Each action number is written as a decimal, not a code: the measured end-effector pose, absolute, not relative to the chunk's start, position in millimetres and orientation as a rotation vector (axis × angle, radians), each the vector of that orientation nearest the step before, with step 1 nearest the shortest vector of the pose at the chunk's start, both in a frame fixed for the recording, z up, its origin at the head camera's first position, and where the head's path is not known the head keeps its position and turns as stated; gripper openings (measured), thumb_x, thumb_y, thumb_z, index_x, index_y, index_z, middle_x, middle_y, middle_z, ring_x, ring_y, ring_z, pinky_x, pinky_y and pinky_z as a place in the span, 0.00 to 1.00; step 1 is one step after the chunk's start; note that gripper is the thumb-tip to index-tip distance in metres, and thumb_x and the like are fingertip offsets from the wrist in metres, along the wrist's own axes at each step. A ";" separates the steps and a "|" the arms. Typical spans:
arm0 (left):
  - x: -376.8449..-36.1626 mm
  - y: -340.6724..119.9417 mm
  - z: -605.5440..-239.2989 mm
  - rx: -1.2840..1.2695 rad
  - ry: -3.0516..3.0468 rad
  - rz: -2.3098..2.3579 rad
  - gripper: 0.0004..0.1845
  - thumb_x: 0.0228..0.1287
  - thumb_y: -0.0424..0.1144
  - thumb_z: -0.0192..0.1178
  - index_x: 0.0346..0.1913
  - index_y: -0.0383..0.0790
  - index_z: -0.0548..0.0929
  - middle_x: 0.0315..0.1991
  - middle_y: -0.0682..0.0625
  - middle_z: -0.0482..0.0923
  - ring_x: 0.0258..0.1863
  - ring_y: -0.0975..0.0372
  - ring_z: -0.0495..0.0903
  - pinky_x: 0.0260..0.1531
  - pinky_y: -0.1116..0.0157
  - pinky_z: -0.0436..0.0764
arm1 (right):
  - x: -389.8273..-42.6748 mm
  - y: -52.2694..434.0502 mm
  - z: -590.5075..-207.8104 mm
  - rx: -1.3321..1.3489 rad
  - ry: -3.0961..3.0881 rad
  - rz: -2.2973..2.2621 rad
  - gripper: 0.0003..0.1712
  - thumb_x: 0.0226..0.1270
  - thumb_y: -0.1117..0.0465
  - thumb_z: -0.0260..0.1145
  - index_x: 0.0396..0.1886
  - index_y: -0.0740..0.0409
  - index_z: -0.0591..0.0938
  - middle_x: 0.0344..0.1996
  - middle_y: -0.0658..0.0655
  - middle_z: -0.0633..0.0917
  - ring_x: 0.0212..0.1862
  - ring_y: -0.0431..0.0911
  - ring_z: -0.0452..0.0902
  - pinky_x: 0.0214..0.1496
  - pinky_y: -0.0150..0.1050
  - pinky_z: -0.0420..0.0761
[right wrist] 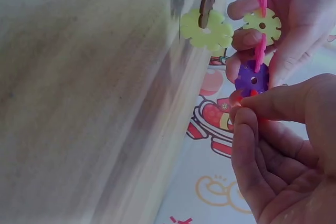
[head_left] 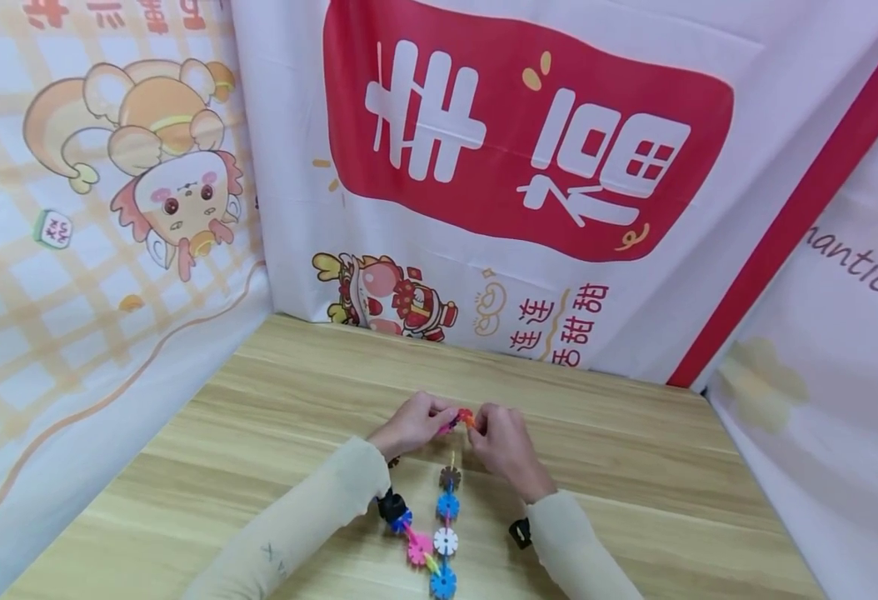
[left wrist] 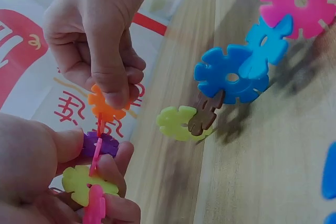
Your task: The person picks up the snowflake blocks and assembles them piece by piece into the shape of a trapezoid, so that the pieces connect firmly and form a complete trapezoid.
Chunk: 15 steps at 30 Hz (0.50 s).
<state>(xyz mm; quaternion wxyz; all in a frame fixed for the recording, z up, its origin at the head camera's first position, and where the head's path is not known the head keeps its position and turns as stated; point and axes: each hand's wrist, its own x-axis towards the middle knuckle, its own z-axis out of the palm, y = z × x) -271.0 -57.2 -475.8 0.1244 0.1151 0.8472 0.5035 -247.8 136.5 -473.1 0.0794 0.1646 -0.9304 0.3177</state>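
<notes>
Both hands meet above the far end of the snowflake-disc chain [head_left: 445,533], which runs along the counter [head_left: 634,467] toward the person, its long axis pointing from the hands back between the two sleeves. The right hand [head_left: 505,446] pinches an orange disc [left wrist: 105,109] between thumb and fingertips, edge-on just beyond the purple disc [left wrist: 102,145]. The left hand [head_left: 412,423] curls round the short purple, pink and yellow-green strip [left wrist: 86,182]; the orange disc seems already seated in it, though fingers hide the joint
</notes>
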 end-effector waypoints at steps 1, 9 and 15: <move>-270.6 -57.5 -475.9 0.341 2.468 1.468 0.18 0.84 0.43 0.53 0.44 0.36 0.90 0.27 0.41 0.80 0.16 0.66 0.64 0.13 0.71 0.62 | -247.2 135.9 -471.9 0.496 -2.786 0.950 0.10 0.65 0.69 0.72 0.26 0.55 0.83 0.22 0.50 0.83 0.22 0.39 0.75 0.22 0.28 0.77; -270.2 -58.1 -472.9 0.408 2.515 1.475 0.16 0.84 0.42 0.54 0.45 0.40 0.91 0.36 0.29 0.84 0.20 0.65 0.68 0.18 0.71 0.66 | -246.2 133.1 -465.5 0.497 -2.774 0.916 0.13 0.63 0.70 0.70 0.21 0.55 0.80 0.18 0.50 0.80 0.20 0.40 0.72 0.21 0.30 0.74; -269.7 -57.3 -477.8 0.443 2.548 1.434 0.19 0.84 0.41 0.53 0.39 0.34 0.89 0.35 0.34 0.84 0.24 0.64 0.70 0.23 0.70 0.68 | -246.0 132.3 -467.3 0.493 -2.798 0.916 0.14 0.63 0.71 0.71 0.21 0.55 0.80 0.17 0.49 0.79 0.20 0.40 0.73 0.20 0.29 0.73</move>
